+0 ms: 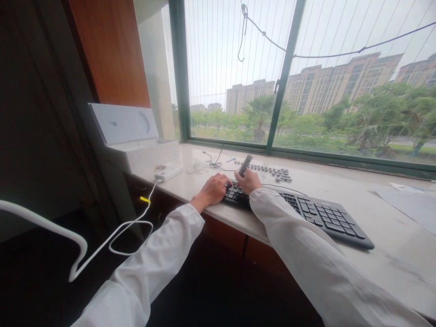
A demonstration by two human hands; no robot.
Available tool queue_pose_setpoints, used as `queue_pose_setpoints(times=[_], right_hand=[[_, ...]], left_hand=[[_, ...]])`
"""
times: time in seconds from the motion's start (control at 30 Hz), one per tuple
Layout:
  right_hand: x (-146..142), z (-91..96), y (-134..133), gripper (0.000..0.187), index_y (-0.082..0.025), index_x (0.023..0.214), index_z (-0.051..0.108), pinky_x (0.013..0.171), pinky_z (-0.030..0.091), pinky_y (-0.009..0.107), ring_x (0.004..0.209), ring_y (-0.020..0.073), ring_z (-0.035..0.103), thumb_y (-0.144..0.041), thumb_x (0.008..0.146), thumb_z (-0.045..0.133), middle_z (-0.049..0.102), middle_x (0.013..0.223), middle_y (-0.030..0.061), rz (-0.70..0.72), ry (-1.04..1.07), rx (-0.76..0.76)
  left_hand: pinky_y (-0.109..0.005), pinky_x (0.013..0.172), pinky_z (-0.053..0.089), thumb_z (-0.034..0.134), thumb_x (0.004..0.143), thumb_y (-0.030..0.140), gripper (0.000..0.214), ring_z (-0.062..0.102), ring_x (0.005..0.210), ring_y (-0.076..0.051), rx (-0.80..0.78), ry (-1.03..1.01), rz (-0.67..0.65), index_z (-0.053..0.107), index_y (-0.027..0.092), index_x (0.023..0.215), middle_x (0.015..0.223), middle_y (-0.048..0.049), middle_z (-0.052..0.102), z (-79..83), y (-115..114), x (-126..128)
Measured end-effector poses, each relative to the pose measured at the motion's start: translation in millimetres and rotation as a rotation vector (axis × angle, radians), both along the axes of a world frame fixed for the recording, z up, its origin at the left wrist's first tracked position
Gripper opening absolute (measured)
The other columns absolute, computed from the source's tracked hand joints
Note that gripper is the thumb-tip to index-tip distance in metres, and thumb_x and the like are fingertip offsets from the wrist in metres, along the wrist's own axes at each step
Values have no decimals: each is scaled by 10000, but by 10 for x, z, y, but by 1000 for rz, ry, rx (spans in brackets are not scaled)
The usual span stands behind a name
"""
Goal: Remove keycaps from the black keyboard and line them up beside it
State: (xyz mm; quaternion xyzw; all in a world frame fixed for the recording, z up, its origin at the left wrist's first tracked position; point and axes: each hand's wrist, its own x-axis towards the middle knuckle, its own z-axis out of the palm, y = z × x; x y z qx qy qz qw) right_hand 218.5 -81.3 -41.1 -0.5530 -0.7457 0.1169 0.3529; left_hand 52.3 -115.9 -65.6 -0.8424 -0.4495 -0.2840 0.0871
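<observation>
A black keyboard (335,218) lies aslant along the front of the windowsill counter, some of its left keys taken off. Over its left end my left hand (214,187) is bent, fingers closed on the edge and the upper-left keys. My right hand (250,181) is wrapped round a dark brush (245,165), its bristly-looking end pointing up, just above the keyboard's left part. That forearm hides some of the middle keys. Behind the hands, loose keycaps (272,170) are laid out in rows.
An open white box (146,156) stands at the left, with a white power strip (168,173) and its white cable (112,234) hanging off the edge. A thin black cable (215,164) lies near the window. Papers (408,204) rest at the right.
</observation>
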Motion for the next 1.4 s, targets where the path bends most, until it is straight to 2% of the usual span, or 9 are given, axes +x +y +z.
queue_pose_setpoints(times=[0.3, 0.5, 0.73, 0.93, 1.0, 1.07, 1.17, 1.3, 1.4], right_hand=[[-92, -51, 13, 289, -188, 1057, 553, 709, 417, 275, 805, 211, 645, -405, 905, 437, 689, 830, 60, -37, -34, -18], [-159, -49, 59, 288, -187, 1083, 530, 681, 378, 271, 844, 225, 636, -391, 927, 401, 689, 907, 83, 56, -157, 81], [-127, -9, 16, 294, -175, 1125, 496, 647, 341, 262, 800, 222, 635, -381, 945, 389, 699, 895, 82, 209, -270, 196], [-92, -12, 4, 324, -171, 1160, 478, 636, 338, 258, 783, 222, 640, -404, 954, 385, 699, 865, 76, 279, -301, 231], [-104, -22, 21, 323, -168, 1142, 497, 642, 349, 260, 787, 223, 642, -404, 950, 389, 700, 870, 82, 244, -275, 220], [-118, -30, 48, 309, -166, 1095, 532, 658, 368, 264, 803, 223, 644, -399, 939, 401, 702, 875, 89, 147, -215, 185], [-110, -36, 96, 289, -166, 1004, 589, 685, 404, 264, 810, 211, 649, -385, 923, 419, 702, 816, 81, 5, -85, 63], [-61, -25, 113, 297, -169, 888, 631, 677, 440, 257, 765, 191, 655, -380, 916, 423, 683, 682, 56, -25, 41, -117], [-63, 6, 64, 296, -177, 861, 629, 674, 452, 256, 750, 182, 656, -419, 895, 462, 682, 682, 47, -26, 80, -115]], left_hand=[[-336, 974, 420, 400, 811, 70, 337, 526, 1012, -198, -17, -10, -3, 656, 188, 996, 1026, -54, 648, -3, 8, -3], [-339, 955, 438, 402, 813, 80, 316, 534, 1000, -206, 9, 3, 13, 653, 184, 973, 1000, -61, 650, 1, 8, -10], [-355, 957, 449, 447, 792, 89, 291, 541, 1009, -220, 15, -56, 122, 672, 196, 942, 996, -66, 658, 13, -34, 8], [-340, 946, 461, 435, 790, 61, 338, 546, 989, -207, 13, -46, 67, 710, 214, 913, 1005, -45, 669, -1, -18, -11], [-333, 945, 462, 438, 798, 62, 340, 550, 984, -200, 21, -62, 46, 720, 214, 909, 1003, -37, 677, -13, -4, -18], [-331, 947, 461, 439, 811, 71, 336, 553, 978, -195, 29, -71, 33, 726, 215, 911, 997, -30, 684, -21, 3, -19], [-324, 944, 461, 437, 820, 76, 342, 559, 975, -194, 20, -69, 44, 731, 217, 920, 980, -25, 689, -22, -1, -15], [-321, 934, 463, 441, 813, 76, 349, 560, 980, -197, 6, -69, 65, 738, 220, 924, 978, -28, 689, -19, -8, -9], [-323, 928, 465, 441, 817, 79, 346, 559, 975, -197, 13, -69, 62, 739, 217, 924, 985, -27, 691, -24, -2, -11]])
